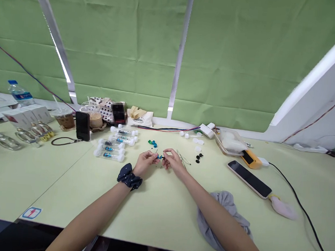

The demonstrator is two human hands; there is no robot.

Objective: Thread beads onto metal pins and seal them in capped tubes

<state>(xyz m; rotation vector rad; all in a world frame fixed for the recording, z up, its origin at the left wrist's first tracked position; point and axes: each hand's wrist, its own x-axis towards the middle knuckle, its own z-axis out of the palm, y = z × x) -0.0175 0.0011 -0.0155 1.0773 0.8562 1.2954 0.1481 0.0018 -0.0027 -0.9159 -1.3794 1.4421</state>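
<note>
Above the middle of the pale table, my left hand (146,161) pinches one end of a small blue and black piece (160,157). The fingers of my right hand (173,162) close on its dark right end. Just behind are small green and blue pieces (154,143). Clear tubes with white caps (110,149), some with blue parts inside, lie left of my hands. Right of them are thin metal tools (184,157) and several black round pieces (198,157). White caps (198,148) and more tubes lie farther back.
A standing black device (82,126), drink cups (65,119) and glass bottles (30,134) occupy the left. On the right are a phone (250,178), an orange device (251,159), a plastic tray (230,142) and a black cable (299,205). Grey cloth (224,217) lies under my right forearm.
</note>
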